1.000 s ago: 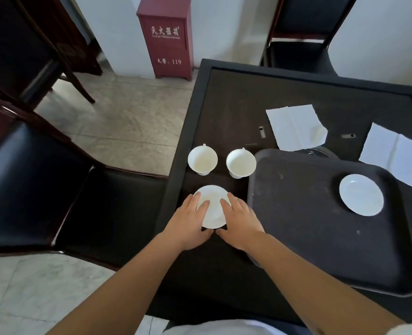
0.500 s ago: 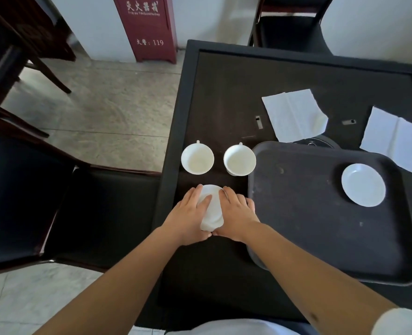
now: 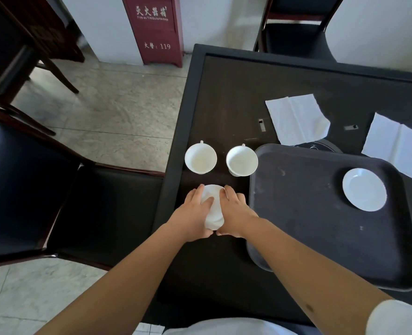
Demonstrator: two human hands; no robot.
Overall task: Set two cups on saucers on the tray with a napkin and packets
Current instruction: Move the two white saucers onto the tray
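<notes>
A white saucer lies on the dark table just left of the tray, and both hands hold it by its edges: my left hand on its left side with the thumb over the top, my right hand on its right side. Two empty white cups, the left cup and the right cup, stand side by side just beyond the saucer. A second white saucer rests on the far right part of the black tray.
Two white napkins, one behind the tray and another at the far right, lie on the table. A black chair stands left of the table, another at the far end. A red cabinet stands against the wall.
Both hands have closed in over the near saucer and now cover more of it from each side. The cups and the saucer on the tray have not moved.
</notes>
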